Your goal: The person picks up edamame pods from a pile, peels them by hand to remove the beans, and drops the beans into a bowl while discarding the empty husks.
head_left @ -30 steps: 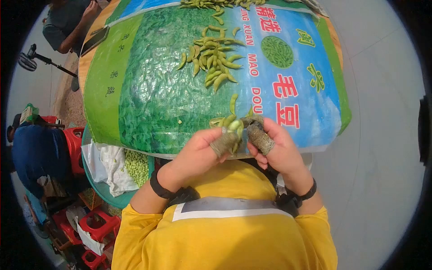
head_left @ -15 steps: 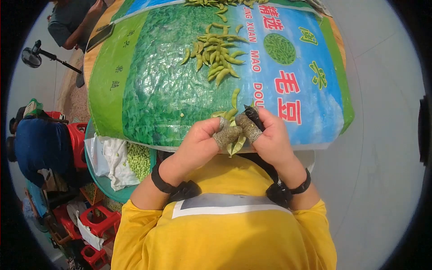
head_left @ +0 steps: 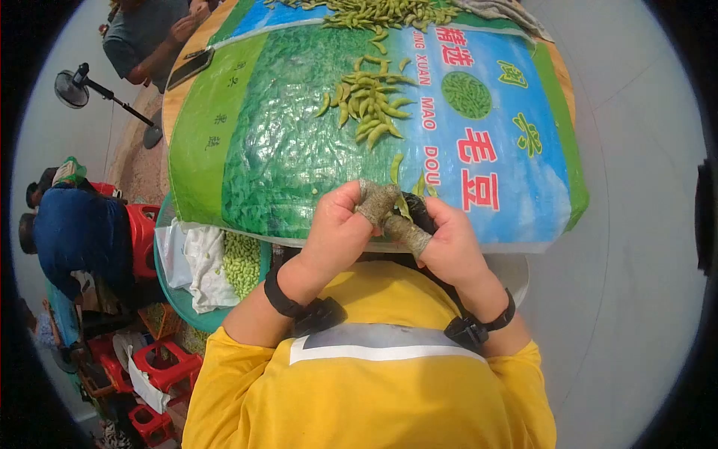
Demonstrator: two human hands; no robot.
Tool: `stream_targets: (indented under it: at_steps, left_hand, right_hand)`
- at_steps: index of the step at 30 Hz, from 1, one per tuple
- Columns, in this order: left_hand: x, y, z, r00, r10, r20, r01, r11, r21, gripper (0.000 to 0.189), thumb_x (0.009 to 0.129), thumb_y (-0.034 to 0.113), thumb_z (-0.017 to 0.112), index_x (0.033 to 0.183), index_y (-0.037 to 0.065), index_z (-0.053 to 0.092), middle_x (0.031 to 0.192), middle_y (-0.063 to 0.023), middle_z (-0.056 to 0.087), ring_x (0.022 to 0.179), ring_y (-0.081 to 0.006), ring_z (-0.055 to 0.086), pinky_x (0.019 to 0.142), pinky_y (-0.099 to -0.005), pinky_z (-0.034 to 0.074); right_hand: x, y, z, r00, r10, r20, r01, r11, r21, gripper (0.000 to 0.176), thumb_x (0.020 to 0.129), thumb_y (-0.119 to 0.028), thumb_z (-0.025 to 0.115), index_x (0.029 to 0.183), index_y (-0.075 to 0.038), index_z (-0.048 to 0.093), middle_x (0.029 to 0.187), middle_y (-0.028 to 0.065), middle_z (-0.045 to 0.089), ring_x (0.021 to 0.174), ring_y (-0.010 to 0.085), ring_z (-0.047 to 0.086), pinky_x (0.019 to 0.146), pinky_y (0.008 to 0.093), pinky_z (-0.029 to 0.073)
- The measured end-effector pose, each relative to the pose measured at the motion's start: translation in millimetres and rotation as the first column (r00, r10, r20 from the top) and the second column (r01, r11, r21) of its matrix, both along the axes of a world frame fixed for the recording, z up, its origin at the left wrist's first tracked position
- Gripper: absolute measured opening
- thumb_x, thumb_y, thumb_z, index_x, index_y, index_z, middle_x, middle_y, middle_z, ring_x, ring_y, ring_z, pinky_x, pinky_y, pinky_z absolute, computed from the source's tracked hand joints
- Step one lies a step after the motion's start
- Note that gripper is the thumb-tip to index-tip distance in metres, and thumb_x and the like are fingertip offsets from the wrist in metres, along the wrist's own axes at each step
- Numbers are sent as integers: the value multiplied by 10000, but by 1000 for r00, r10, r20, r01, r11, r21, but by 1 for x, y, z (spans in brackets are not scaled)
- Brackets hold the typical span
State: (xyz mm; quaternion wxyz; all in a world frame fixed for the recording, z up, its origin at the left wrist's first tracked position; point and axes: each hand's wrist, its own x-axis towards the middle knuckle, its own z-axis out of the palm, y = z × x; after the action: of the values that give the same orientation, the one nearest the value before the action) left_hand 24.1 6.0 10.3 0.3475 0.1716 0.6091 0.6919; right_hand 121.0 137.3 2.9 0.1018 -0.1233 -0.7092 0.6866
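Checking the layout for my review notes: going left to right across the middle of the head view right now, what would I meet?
Person in a blue shirt, red plastic stool, white cloth, shelled green beans, left hand, right hand.

1. Centre: the left hand (head_left: 334,230) and right hand (head_left: 454,243), some fingers wrapped, meet around a green pod (head_left: 404,206).
2. Upper centre: a pod pile (head_left: 370,101) lies on a printed sack (head_left: 277,150).
3. Left of centre: a teal basin (head_left: 173,292) holds white cloth (head_left: 207,266) and shelled beans (head_left: 241,263).
4. Far left: a person in blue (head_left: 84,236) bends beside a red stool (head_left: 143,238).
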Motion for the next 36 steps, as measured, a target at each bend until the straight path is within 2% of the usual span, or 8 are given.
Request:
stream_targets:
  at_steps: [5,10,14,16,22,25,29,36]
  left_hand:
    - [-9,-8,-1,960,-160,231,140,985,99,177,916,240,533,919,77,603,651,30,543,533,-22,428,471,-160,319]
    - [-17,-6,-7,928,-156,339,126,986,109,177,919,241,525,930,81,597,648,28,543,531,-23,432,465,-164,320]
    - [-21,3,-18,995,-16,-101,9,997,-72,161,893,181,552,959,35,575,669,-30,575,566,-103,522,519,-236,425]
    - [-19,5,-16,965,-21,-260,-2,996,-87,160,882,162,559,959,22,568,686,-65,581,593,-144,549,553,-263,446]
    - [-30,2,-21,807,-53,-588,28,998,-52,151,887,151,551,942,10,549,729,-116,584,660,-196,584,599,-310,464]
    - [-34,-1,-19,957,-167,-238,179,983,30,154,906,171,536,946,23,539,690,-62,564,619,-134,544,562,-276,443]
    - [-36,-6,-13,912,-282,298,226,951,209,165,932,223,496,924,64,538,671,14,516,558,-53,434,492,-198,340]
    - [-36,3,-14,876,-197,439,113,971,210,163,934,240,474,914,87,527,695,28,496,539,-33,372,475,-170,278]
  right_hand:
    - [-2,20,10,955,265,133,-92,691,-717,257,822,-209,669,1009,-54,585,705,28,566,455,22,401,406,172,329]
    - [-11,26,2,941,298,163,-60,618,-784,272,812,-182,676,1026,-52,571,705,39,566,450,31,402,396,174,324]
    - [-20,10,-2,984,-121,127,131,989,-70,208,805,-161,678,927,-24,580,700,41,570,477,105,473,431,256,386]
    - [-20,6,0,967,-253,-4,228,866,446,207,769,-151,702,849,-4,581,702,91,571,541,163,534,516,308,437]
    - [-27,0,-1,993,-77,-91,110,890,443,205,770,-130,699,895,-13,585,681,55,548,545,149,516,503,300,434]
    - [-35,17,15,987,54,151,-10,959,-282,212,803,-142,669,960,-31,579,681,23,530,506,101,471,449,253,391]
    - [-34,29,-1,961,231,152,58,369,-927,241,844,-181,626,1041,-59,557,685,49,538,475,38,404,414,172,305]
    - [-35,7,6,981,-64,183,119,944,-308,243,808,-137,693,999,-33,584,697,-21,568,505,36,464,421,191,330]
